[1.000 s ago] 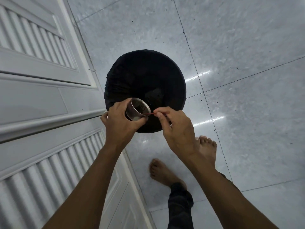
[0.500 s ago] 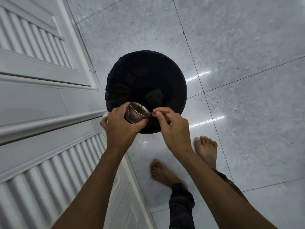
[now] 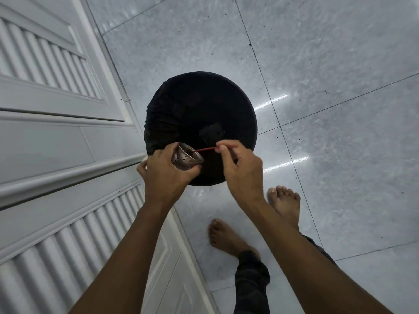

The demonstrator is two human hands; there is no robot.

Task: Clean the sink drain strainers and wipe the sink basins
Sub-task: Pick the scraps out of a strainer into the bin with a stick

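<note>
A: Item one, change noted?

B: The right hand [image 3: 241, 171] has drawn back from the small perforated steel drain strainer cup [image 3: 184, 159]. A second ago its fingertips sat at the cup's rim; now the thin red stick [image 3: 205, 149] shows along its length, far end dipping into the cup's mouth.

A: Meaning for the task?

B: Judged: debris is being picked out stroke by stroke over the bin. Strainer cleaning is underway; the sink basins are out of view.

A: Grips?

B: Left hand [image 3: 166, 175] closed around the strainer, fingers wrapped under its base, cup tilted with its mouth toward the bin. Right hand pinching the stick between thumb and fingertips.

A: Location of the strainer?

B: Held in the air above the near-left edge of the round black bin lined with a crinkled black bag [image 3: 200, 118].

A: Materials?

B: Strainer: dull metal, tapered wall, small punched holes, dark residue inside. Liner: matte, gathered in folds at the left. Floor: glossy pale grey tiles [image 3: 328, 75], thin dark joints, scattered specks. Left: white louvred cabinet doors [image 3: 56, 105].
</note>
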